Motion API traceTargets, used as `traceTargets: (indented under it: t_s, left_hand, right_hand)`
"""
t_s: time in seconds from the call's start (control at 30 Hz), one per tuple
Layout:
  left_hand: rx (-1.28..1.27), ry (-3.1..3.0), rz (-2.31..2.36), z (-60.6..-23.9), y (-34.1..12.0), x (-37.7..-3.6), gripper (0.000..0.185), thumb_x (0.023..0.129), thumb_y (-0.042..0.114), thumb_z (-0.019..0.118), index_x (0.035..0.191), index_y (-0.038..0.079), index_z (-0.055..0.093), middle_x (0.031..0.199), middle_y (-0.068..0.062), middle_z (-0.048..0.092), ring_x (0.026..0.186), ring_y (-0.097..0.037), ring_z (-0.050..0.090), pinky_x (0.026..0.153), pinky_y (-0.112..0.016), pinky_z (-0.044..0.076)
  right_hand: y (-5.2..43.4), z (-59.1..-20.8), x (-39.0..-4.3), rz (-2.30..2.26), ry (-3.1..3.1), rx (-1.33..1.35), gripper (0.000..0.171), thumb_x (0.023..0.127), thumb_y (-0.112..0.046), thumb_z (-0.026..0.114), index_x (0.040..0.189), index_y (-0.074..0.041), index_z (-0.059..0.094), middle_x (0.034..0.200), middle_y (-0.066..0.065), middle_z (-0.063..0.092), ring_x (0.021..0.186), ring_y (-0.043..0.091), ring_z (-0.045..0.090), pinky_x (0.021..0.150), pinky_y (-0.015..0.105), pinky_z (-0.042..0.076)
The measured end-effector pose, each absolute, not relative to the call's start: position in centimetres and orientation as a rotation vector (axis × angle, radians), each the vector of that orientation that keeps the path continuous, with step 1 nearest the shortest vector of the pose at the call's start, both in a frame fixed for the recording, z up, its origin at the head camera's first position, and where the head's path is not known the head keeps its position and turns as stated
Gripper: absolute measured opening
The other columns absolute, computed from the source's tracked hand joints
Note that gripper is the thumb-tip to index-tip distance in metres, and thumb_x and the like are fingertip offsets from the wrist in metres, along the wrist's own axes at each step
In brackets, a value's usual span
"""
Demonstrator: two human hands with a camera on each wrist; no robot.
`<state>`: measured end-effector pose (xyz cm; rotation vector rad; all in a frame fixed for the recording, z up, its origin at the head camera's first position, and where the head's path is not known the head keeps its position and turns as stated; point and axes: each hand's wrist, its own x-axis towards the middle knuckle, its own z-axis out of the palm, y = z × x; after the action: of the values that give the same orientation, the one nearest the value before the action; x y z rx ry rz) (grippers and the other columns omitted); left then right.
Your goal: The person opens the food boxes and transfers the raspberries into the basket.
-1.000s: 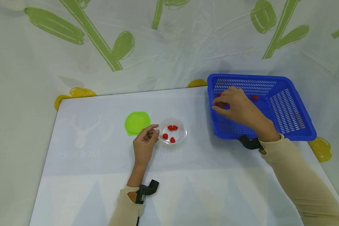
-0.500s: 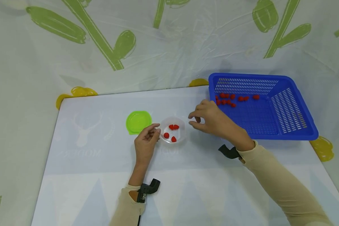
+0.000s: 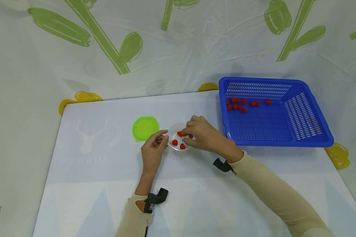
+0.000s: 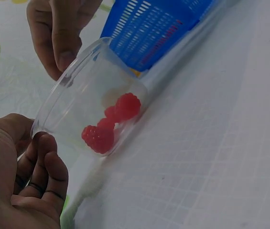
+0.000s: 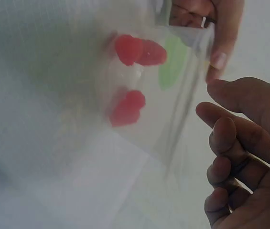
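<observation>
The right hand (image 3: 202,135) hovers directly over the clear cup (image 3: 178,144), fingers curled, contents unclear; the left hand (image 3: 153,148) pinches its left rim beside the raspberries (image 4: 108,126).

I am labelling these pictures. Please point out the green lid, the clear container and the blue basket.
green lid (image 3: 145,127), head view, middle of its top face.
clear container (image 4: 77,88), left wrist view, its transparent side wall near the rim.
blue basket (image 3: 302,113), head view, its slotted right wall.
</observation>
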<state>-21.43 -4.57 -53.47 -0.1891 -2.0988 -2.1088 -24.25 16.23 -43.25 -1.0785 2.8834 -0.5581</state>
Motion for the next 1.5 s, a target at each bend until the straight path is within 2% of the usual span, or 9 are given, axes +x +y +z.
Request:
traceTargets:
  t_s: [0.17, 0.3, 0.53, 0.97, 1.2, 1.33, 1.5]
  left_hand:
    - [-0.172, -2.095, -2.122, -53.4, -4.5, -21.4, 0.023, 0.094, 0.013, 0.072, 0.117, 0.008, 0.072, 0.091, -0.01, 0.065, 0.075, -0.018, 0.062, 0.067, -0.018, 0.054]
    - [-0.173, -2.093, -2.123, -53.1, -4.4, -21.5, 0.024, 0.094, 0.005, 0.07, 0.118, 0.001, 0.071, 0.091, -0.016, 0.064, 0.074, -0.018, 0.061, 0.066, -0.016, 0.052]
    - [-0.199, -2.064, -2.135, -50.7, -4.2, -20.9, 0.022, 0.093, -0.003, 0.067, 0.115, -0.009, 0.068, 0.089, -0.019, 0.063, 0.072, -0.017, 0.061, 0.064, -0.016, 0.052]
    - [-0.206, -2.074, -2.124, -50.3, -4.2, -20.8, 0.022, 0.094, -0.003, 0.067, 0.115, -0.008, 0.068, 0.089, -0.019, 0.064, 0.072, -0.019, 0.06, 0.063, -0.016, 0.051]
    - [-0.211, -2.063, -2.122, -53.7, -4.4, -21.6, 0.022, 0.095, 0.015, 0.071, 0.116, 0.009, 0.073, 0.09, -0.007, 0.066, 0.073, -0.019, 0.062, 0.063, -0.019, 0.053]
    - [-0.19, -2.068, -2.128, -53.6, -4.2, -21.6, 0.022, 0.094, 0.006, 0.071, 0.116, 0.005, 0.072, 0.09, -0.011, 0.065, 0.073, -0.016, 0.061, 0.064, -0.018, 0.053]
    - [-0.192, -2.059, -2.133, -51.9, -4.2, -21.2, 0.023, 0.093, -0.002, 0.069, 0.115, -0.006, 0.07, 0.089, -0.019, 0.064, 0.072, -0.018, 0.06, 0.064, -0.015, 0.051]
  right_hand:
    - [15.3, -44.3, -24.4, -0.524, 2.846, -1.044, 0.018, 0.084, -0.017, 0.08, 0.099, -0.007, 0.079, 0.076, -0.001, 0.061, 0.082, 0.017, 0.047, 0.072, 0.032, 0.036]
    - [14.9, -44.9, -24.5, -0.465, 2.837, -1.034, 0.014, 0.084, -0.017, 0.081, 0.096, -0.01, 0.079, 0.075, -0.003, 0.059, 0.082, 0.017, 0.046, 0.072, 0.032, 0.036]
    - [14.1, -45.9, -24.8, -0.367, 2.884, -1.109, 0.009, 0.085, -0.019, 0.08, 0.091, -0.012, 0.078, 0.07, -0.006, 0.052, 0.08, 0.017, 0.046, 0.07, 0.032, 0.036]
    - [13.3, -46.9, -25.1, -0.331, 2.939, -1.164, 0.006, 0.085, -0.018, 0.08, 0.081, -0.014, 0.077, 0.065, -0.008, 0.048, 0.074, 0.017, 0.044, 0.067, 0.032, 0.031]
    - [13.3, -46.8, -25.0, -0.303, 2.963, -1.174, 0.009, 0.084, -0.019, 0.08, 0.079, -0.014, 0.076, 0.067, -0.007, 0.054, 0.075, 0.018, 0.045, 0.068, 0.032, 0.033]
    - [13.7, -46.4, -24.9, -0.292, 2.966, -1.145, 0.012, 0.084, -0.02, 0.08, 0.076, -0.014, 0.072, 0.067, -0.006, 0.051, 0.076, 0.018, 0.045, 0.068, 0.033, 0.033]
    - [14.3, -45.7, -24.8, -0.374, 2.957, -1.127, 0.012, 0.082, -0.021, 0.082, 0.078, -0.016, 0.071, 0.068, -0.008, 0.051, 0.077, 0.017, 0.044, 0.069, 0.034, 0.032]
